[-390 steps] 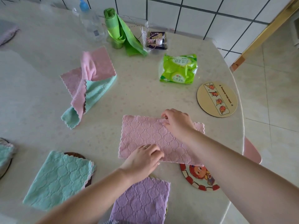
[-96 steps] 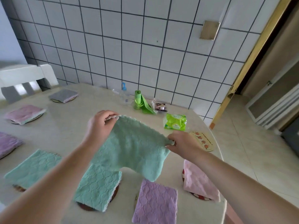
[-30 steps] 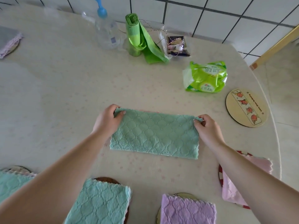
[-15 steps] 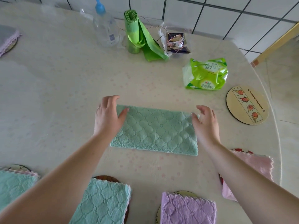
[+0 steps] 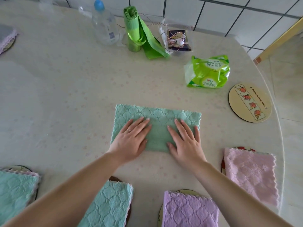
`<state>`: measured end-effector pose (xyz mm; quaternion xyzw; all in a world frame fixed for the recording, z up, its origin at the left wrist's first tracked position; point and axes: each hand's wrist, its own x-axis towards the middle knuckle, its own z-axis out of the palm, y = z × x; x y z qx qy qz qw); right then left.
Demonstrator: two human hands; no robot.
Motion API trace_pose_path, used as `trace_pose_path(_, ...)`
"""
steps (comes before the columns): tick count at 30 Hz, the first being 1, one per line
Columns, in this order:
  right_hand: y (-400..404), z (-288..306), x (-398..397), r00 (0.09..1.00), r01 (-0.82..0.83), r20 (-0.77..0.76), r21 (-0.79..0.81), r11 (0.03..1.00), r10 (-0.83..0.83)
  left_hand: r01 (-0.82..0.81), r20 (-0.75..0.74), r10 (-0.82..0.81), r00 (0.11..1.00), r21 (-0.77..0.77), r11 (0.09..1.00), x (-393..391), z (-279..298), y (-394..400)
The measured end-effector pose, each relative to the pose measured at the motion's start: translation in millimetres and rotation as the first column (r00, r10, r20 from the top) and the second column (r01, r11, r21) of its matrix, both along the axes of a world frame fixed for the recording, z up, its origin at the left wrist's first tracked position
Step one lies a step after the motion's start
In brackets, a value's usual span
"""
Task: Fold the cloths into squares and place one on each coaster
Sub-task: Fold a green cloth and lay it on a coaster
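A green cloth (image 5: 157,113), folded into a long rectangle, lies flat in the middle of the table. My left hand (image 5: 131,140) presses its left half with straight fingers. My right hand (image 5: 184,141) presses its right half the same way. A bare round wooden coaster (image 5: 250,102) with a fruit strip sits at the right. Folded cloths cover other coasters: pink (image 5: 249,174) at the right, purple (image 5: 188,210) at the bottom, green (image 5: 109,205) at the bottom centre, green (image 5: 14,189) at the bottom left.
At the back stand a clear bottle (image 5: 105,25) with a blue cap, a roll of green bags (image 5: 139,35), a small wrapped packet (image 5: 177,40) and a green tissue pack (image 5: 208,71). Another covered coaster (image 5: 6,38) sits far left. The table edge (image 5: 278,128) curves at the right.
Both hands left the cloth's ends and moved inward onto its middle, now lying flat on it with fingers spread. The cloth stays in place.
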<state>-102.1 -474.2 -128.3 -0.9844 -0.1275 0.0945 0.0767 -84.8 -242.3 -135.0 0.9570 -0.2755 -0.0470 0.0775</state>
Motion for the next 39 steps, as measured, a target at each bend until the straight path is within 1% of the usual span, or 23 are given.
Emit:
trace_pose_path(2, -14.1, 2.2, -1.6, 1.000, 0.002, -0.003, -0.031, 1.000, -0.002, 0.004, -0.019, -0.003, 1.000, 0.057, 0.998, 1.7, -1.7, 14.6)
trace_pose_path(5, -35.1, 4.9, -4.4, 1.000, 0.010, -0.011, -0.051, 0.999, -0.010, -0.031, -0.044, 0.037, 0.998, 0.115, 0.993, 2.1, -2.1, 40.3)
trace_pose_path(7, -46.0, 7.1, -4.9, 1.000, 0.010, -0.017, -0.065, 0.998, -0.011, -0.066, -0.048, 0.073, 0.996, 0.141, 0.988, 0.3, -0.5, 57.1)
trace_pose_path(9, -54.2, 8.9, -3.7, 1.000, 0.013, -0.025, -0.083, 0.996, -0.015, -0.096, -0.050, 0.104, 0.993, 0.135, 0.986, -2.7, 1.3, 69.8)
trace_pose_path(11, -59.8, 10.2, -1.2, 1.000, 0.011, -0.013, -0.082, 0.997, -0.012, -0.139, -0.039, 0.142, 0.989, 0.080, 0.987, -6.7, 5.0, 75.7)
trace_pose_path(14, -62.0, 13.5, 5.2, 0.999, 0.004, 0.045, -0.017, 1.000, -0.003, -0.210, 0.031, 0.213, 0.977, -0.079, 0.975, -12.4, 12.9, 67.4)
trace_pose_path(16, -55.9, 16.5, 15.1, 0.996, -0.006, 0.092, 0.043, 0.999, 0.002, -0.195, 0.056, 0.207, 0.977, -0.167, 0.966, -17.2, 18.5, 48.2)
trace_pose_path(18, -41.5, 20.8, 30.8, 0.993, -0.031, 0.118, 0.096, 0.995, 0.020, -0.110, 0.032, 0.120, 0.992, -0.218, 0.970, -24.2, 21.9, 22.0)
trace_pose_path(19, -31.7, 24.2, 39.8, 0.993, -0.045, 0.113, 0.118, 0.992, 0.031, -0.055, 0.014, 0.059, 0.998, -0.233, 0.971, -27.8, 21.3, 9.0)
trace_pose_path(21, -11.0, 29.8, 59.4, 0.998, -0.045, 0.046, 0.169, 0.985, 0.037, 0.011, -0.031, -0.020, 0.999, -0.253, 0.967, -33.9, 16.8, -12.8)
trace_pose_path(23, 8.3, 32.6, 78.6, 0.999, -0.030, -0.027, 0.208, 0.978, 0.036, 0.003, -0.052, -0.018, 0.999, -0.265, 0.964, -37.3, 12.2, -25.6)
trace_pose_path(25, 22.5, 32.6, 94.2, 0.996, -0.024, -0.081, 0.211, 0.977, 0.042, -0.017, -0.042, 0.006, 0.999, -0.262, 0.965, -38.5, 10.2, -29.8)
trace_pose_path(27, 30.6, 32.4, 103.8, 0.994, -0.022, -0.098, 0.193, 0.981, 0.041, -0.037, -0.029, 0.031, 0.999, -0.266, 0.963, -37.2, 11.1, -29.6)
trace_pose_path(29, 34.4, 33.4, 108.6, 0.994, -0.037, -0.101, 0.142, 0.989, 0.051, -0.056, -0.026, 0.051, 0.998, -0.277, 0.959, -33.2, 13.2, -29.3)
trace_pose_path(32, 36.7, 37.1, 111.1, 0.991, -0.073, -0.107, 0.070, 0.995, 0.080, -0.034, -0.032, 0.026, 0.999, -0.270, 0.962, -28.2, 16.4, -29.6)
trace_pose_path(34, 34.9, 38.0, 110.7, 0.990, -0.069, -0.115, 0.055, 0.996, 0.075, -0.005, -0.036, -0.004, 0.999, -0.249, 0.969, -24.9, 18.4, -24.4)
trace_pose_path(36, 30.3, 39.1, 108.0, 0.989, -0.048, -0.139, 0.040, 0.998, 0.053, 0.007, -0.028, -0.012, 1.000, -0.192, 0.981, -20.0, 20.6, -10.6)
trace_pose_path(39, 25.8, 43.9, 93.2, 0.978, -0.004, -0.210, 0.043, 0.999, 0.013, -0.035, -0.002, 0.035, 0.999, -0.090, 0.995, -1.7, 27.1, 19.0)
